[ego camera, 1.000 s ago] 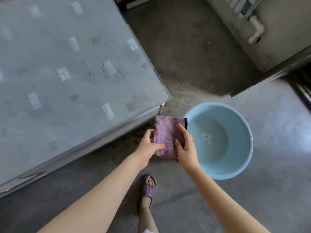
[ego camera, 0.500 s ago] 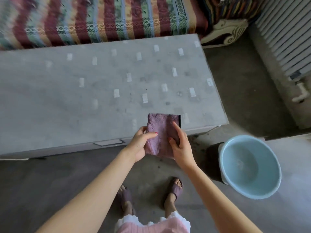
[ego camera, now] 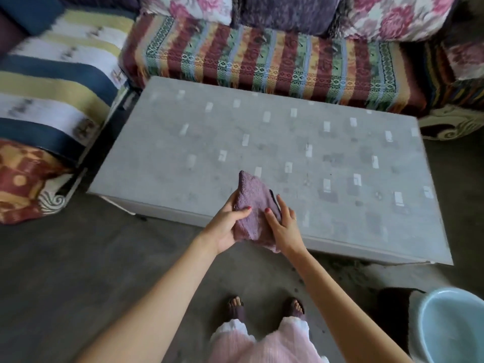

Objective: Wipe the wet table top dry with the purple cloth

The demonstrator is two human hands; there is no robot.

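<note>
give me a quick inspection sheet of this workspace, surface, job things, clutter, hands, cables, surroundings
surface: grey rectangular table top with pale and dark small patches; wetness cannot be told.
job's things: folded purple terry cloth held up over the table's near edge, not yet flat on the top.
clutter: nothing seen on the table top.
grippers: left hand grips the cloth's left side, thumb on top; right hand holds its right side, fingers lying straight along the cloth.
cables: nothing seen.
surroundings: striped woven sofa cover behind the table, blue, yellow and white striped blanket to the left, light blue plastic basin on the concrete floor at right.
</note>
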